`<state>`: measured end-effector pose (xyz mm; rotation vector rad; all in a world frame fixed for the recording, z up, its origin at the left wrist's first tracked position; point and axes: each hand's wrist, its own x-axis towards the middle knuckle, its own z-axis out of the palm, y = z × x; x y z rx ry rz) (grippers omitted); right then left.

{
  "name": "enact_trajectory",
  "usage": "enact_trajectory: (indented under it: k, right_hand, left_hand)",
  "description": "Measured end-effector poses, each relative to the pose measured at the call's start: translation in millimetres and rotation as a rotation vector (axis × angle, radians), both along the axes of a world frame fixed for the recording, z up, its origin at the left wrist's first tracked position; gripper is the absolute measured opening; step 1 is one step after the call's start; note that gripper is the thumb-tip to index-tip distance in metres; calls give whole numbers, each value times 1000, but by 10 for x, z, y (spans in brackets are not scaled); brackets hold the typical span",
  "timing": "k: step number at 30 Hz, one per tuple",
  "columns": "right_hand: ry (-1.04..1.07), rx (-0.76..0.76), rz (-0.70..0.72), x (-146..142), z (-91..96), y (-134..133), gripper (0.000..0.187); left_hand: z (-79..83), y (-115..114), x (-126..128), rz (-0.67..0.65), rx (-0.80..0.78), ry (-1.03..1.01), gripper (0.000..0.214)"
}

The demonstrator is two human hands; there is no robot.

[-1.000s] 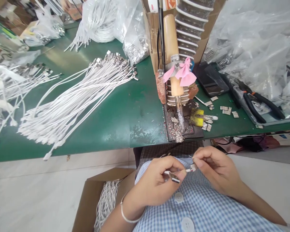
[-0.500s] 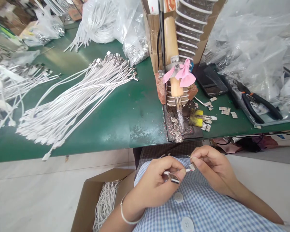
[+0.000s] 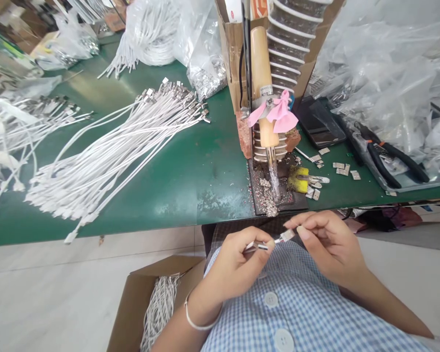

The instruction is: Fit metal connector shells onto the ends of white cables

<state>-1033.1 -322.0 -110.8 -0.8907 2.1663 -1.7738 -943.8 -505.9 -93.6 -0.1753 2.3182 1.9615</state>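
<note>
Moved: my left hand (image 3: 238, 266) and right hand (image 3: 330, 249), toward the table (image 3: 168, 215) edge.
Left grip: pinching white cable (image 3: 277, 240).
Right grip: I can't tell.

Cable (image 3: 277, 240) partly hidden by left fingers (image 3: 258, 259); box (image 3: 128, 308) cut by bottom edge.

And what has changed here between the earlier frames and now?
The left hand and right hand have risen slightly toward the green tabletop, bringing up the silver rectangular metal connector on its white cable. The left still pinches the cable; the right's contact is unclear. The wooden-handled soldering iron and white cable bundle stayed put.
</note>
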Motion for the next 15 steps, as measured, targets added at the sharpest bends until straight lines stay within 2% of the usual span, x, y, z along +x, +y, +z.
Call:
enact_trajectory:
  k: [5, 11, 15]
  right_hand:
    - [258, 106, 6, -80, 23, -64, 9]
    - [331, 92, -37, -128, 16, -145, 11]
    - [351, 82, -46, -150, 41, -173, 11]
  left_hand:
    - [-73, -24, -82, 90, 10, 18, 16]
    - [-95, -37, -182, 127, -65, 48, 22]
    - [-81, -19, -236, 143, -59, 86, 21]
